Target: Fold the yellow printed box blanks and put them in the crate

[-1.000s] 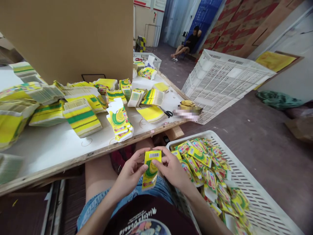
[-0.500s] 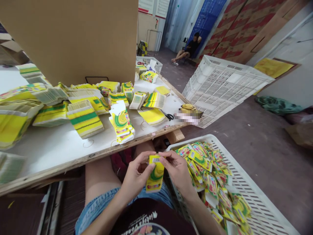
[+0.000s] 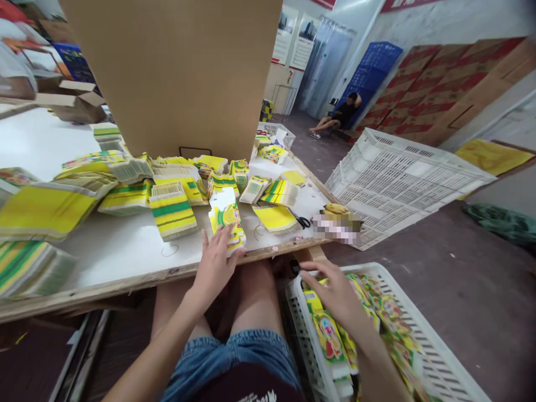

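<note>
My left hand [image 3: 214,262] reaches up to the table edge, fingers spread on a small stack of flat yellow-green cartons [image 3: 227,216]. My right hand [image 3: 335,293] hovers palm down over the white plastic crate [image 3: 427,357] at my right knee, fingers spread and loose, holding nothing that I can see. The crate holds several folded yellow cartons [image 3: 330,338]. The carton I was folding is no longer in my hands.
The white table [image 3: 104,251] carries many stacks of flat yellow-green cartons [image 3: 171,209], black scissors [image 3: 300,220] and a big brown cardboard sheet [image 3: 180,72] standing behind. An empty white crate [image 3: 397,184] leans on the floor at right. A person sits far back.
Both hands held a folded yellow carton over my lap. Now they have parted: the left went up to the stack on the table, the right over the crate, and the carton is gone from them.
</note>
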The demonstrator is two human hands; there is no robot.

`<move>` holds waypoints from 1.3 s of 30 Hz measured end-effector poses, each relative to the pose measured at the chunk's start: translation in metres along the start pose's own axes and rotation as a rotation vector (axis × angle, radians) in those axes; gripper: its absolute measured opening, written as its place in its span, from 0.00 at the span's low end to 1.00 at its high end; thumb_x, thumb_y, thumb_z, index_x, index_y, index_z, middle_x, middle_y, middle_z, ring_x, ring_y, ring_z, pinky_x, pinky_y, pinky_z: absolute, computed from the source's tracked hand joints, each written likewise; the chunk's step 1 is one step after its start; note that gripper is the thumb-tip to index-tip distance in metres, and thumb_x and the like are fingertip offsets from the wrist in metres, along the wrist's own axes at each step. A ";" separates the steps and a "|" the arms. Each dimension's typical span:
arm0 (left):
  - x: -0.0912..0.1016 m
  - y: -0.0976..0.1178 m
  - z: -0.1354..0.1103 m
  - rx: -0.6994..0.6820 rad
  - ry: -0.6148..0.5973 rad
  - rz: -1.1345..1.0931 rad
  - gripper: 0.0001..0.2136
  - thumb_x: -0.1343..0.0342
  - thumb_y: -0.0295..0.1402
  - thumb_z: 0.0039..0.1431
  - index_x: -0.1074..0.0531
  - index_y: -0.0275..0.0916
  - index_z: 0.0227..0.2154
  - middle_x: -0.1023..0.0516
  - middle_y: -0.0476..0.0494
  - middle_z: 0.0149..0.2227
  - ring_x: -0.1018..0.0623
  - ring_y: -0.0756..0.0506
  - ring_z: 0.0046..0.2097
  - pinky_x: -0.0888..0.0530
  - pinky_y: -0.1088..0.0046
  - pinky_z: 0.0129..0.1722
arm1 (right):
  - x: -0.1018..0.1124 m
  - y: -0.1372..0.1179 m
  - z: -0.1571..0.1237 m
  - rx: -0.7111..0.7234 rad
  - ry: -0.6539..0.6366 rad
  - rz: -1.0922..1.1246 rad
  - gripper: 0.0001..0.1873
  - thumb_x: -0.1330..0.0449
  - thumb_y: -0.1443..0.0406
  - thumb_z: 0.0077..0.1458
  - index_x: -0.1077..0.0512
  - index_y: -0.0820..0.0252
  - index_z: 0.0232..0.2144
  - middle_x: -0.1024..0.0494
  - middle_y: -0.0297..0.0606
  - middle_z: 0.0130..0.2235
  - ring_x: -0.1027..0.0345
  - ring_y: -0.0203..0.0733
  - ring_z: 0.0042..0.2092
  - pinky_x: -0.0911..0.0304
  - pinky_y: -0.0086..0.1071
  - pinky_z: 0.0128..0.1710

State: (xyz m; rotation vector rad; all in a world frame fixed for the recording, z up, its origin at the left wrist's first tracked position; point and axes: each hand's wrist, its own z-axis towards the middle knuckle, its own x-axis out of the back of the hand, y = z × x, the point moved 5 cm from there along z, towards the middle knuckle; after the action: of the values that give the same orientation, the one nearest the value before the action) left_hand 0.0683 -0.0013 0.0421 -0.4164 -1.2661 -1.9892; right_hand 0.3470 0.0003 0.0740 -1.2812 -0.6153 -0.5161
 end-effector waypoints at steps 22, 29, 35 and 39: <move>-0.015 0.011 -0.013 0.470 -0.193 -1.360 0.27 0.40 0.49 0.55 0.28 0.38 0.53 0.22 0.34 0.53 0.24 0.35 0.55 0.28 0.56 0.55 | -0.118 -0.042 0.023 -0.220 -0.080 0.960 0.19 0.30 0.54 0.43 0.26 0.59 0.33 0.18 0.39 0.30 0.24 0.44 0.34 0.29 0.40 0.40; -0.024 0.018 -0.030 0.452 -0.144 -1.275 0.21 0.41 0.45 0.58 0.25 0.38 0.50 0.20 0.37 0.49 0.24 0.37 0.54 0.28 0.60 0.54 | -0.119 -0.038 0.000 -0.280 -0.132 1.026 0.16 0.29 0.55 0.44 0.23 0.59 0.33 0.17 0.38 0.34 0.23 0.45 0.38 0.30 0.41 0.45; -0.028 0.024 -0.038 0.537 -0.076 -1.141 0.19 0.43 0.45 0.60 0.27 0.36 0.47 0.18 0.40 0.43 0.20 0.43 0.43 0.24 0.71 0.40 | -0.110 -0.047 -0.014 -0.264 -0.131 0.904 0.17 0.31 0.53 0.47 0.25 0.60 0.32 0.19 0.38 0.31 0.25 0.43 0.33 0.29 0.36 0.38; -0.026 0.027 -0.041 0.516 -0.074 -1.055 0.18 0.44 0.41 0.61 0.33 0.37 0.50 0.20 0.40 0.45 0.20 0.44 0.43 0.25 0.73 0.40 | -0.105 -0.043 -0.018 -0.245 -0.042 0.748 0.16 0.35 0.53 0.52 0.30 0.59 0.27 0.22 0.35 0.27 0.28 0.41 0.29 0.32 0.32 0.31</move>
State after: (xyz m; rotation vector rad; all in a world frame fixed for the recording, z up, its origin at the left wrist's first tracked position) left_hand 0.1101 -0.0338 0.0243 0.5621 -2.2570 -2.2843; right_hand 0.2434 -0.0252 0.0302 -1.6378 -0.0734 0.0618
